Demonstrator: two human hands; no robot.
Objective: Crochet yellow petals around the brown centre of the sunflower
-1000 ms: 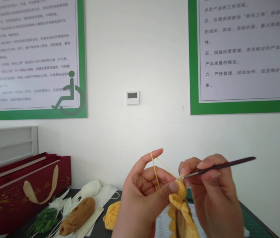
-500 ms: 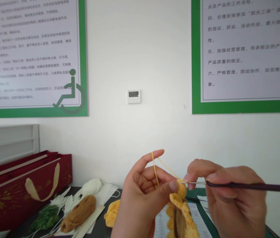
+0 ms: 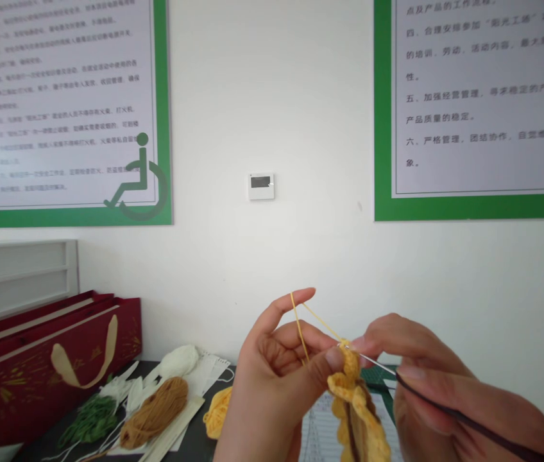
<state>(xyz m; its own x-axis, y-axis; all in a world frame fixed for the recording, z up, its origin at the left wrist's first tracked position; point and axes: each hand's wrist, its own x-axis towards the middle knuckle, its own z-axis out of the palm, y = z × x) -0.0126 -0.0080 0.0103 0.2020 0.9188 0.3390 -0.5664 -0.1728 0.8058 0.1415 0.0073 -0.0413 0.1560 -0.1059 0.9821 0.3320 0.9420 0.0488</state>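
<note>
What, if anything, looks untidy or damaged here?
Nothing looks clearly damaged. The loose dark green yarn at left on the black table looks untidy: it lies in a tangled heap, unlike the oblong brown yarn skein beside it.

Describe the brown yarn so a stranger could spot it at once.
Find the big dark red bag at the picture's left. On the dark table beside it, the brown yarn lies just right of the green yarn. Among the yarns there, it alone is brown.

Single head-worn view, facing the wall (image 3: 272,256), hands (image 3: 276,391) close, low and right
</note>
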